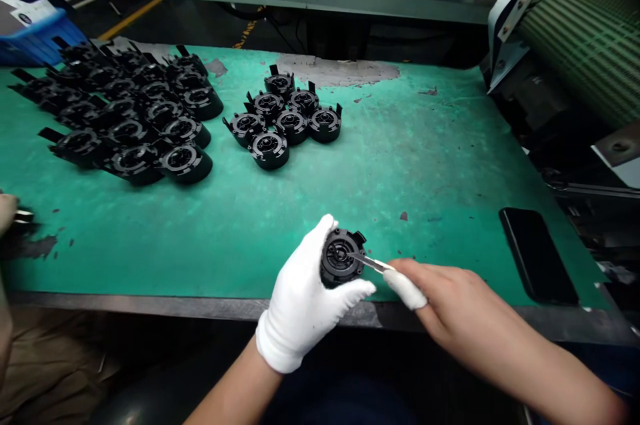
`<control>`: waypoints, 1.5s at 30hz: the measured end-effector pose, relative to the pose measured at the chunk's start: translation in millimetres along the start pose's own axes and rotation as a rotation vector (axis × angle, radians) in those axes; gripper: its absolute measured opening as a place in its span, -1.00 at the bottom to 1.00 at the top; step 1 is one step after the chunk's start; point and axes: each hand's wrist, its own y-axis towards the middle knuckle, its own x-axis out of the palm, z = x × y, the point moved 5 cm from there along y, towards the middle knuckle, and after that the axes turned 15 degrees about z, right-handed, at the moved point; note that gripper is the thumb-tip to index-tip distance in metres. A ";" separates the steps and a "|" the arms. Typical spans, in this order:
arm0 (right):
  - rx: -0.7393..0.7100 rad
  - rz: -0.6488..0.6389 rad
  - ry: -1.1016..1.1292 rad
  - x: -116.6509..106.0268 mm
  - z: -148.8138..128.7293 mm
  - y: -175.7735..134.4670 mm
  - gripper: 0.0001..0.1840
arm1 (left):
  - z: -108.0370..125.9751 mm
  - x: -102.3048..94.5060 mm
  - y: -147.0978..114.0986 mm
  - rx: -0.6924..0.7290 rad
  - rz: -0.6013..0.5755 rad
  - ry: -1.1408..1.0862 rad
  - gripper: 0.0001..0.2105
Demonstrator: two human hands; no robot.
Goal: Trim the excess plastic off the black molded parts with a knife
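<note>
My left hand (pixel 305 291), in a white glove, is closed around a round black plastic housing (pixel 343 255) near the table's front edge. Its ringed face, with a small tab at the upper right, is turned up toward me. My right hand (pixel 450 298) is bare except for a white cover on the thumb. Pinched in its fingers is a thin metal blade-like tool (pixel 373 263), perhaps a knife or tweezers. The tool's tip meets the housing's face near its centre.
Several like black housings (pixel 270 148) stand in a small group mid-table, with a bigger cluster (pixel 130 111) at left. A phone (pixel 538 255) lies at right, below a green conveyor belt (pixel 590 38). A blue bin (pixel 40 38) is back left; another person's hand (pixel 7 211) shows at the left edge.
</note>
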 end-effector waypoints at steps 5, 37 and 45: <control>0.041 -0.023 -0.039 21.0 -9.7 -7.5 -0.52 | 0.6 0.0 -2.0 -0.040 0.019 0.024 -0.11; -0.063 0.096 -0.056 2.9 6.7 3.7 -0.54 | 10.0 -2.0 7.5 -0.076 -0.171 -0.016 -0.14; -0.086 0.013 -0.069 -0.3 1.3 -5.7 -0.55 | 9.7 -0.9 5.2 -0.088 -0.126 -0.032 -0.18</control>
